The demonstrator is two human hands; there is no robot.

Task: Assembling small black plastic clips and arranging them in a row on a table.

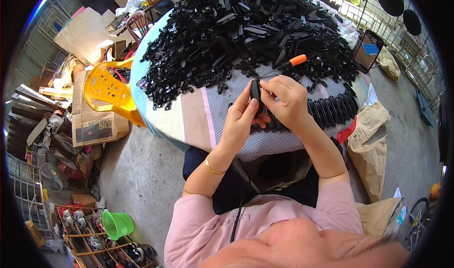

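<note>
Above the near part of the round table, my left hand [242, 113] is closed around a black elongated plastic part [255, 94], held roughly upright. The fingers of my right hand [287, 98] are pinched together at its upper end; whatever small thing they may hold is hidden. Just beyond my hands lies a screwdriver [297, 60] with an orange handle, its shaft pointing toward the part. A row of similar black parts [333, 109] stands side by side to the right of my right wrist. A big heap of loose black plastic pieces [246, 27] covers the far table.
A patterned cloth [189, 112] covers the table. A phone [368, 51] stands at its right edge. Left are a yellow plastic chair [111, 90] and a cardboard box [97, 121]. Paper sacks [371, 145] stand on the right. A green bucket [118, 224] sits by a shoe rack [90, 242].
</note>
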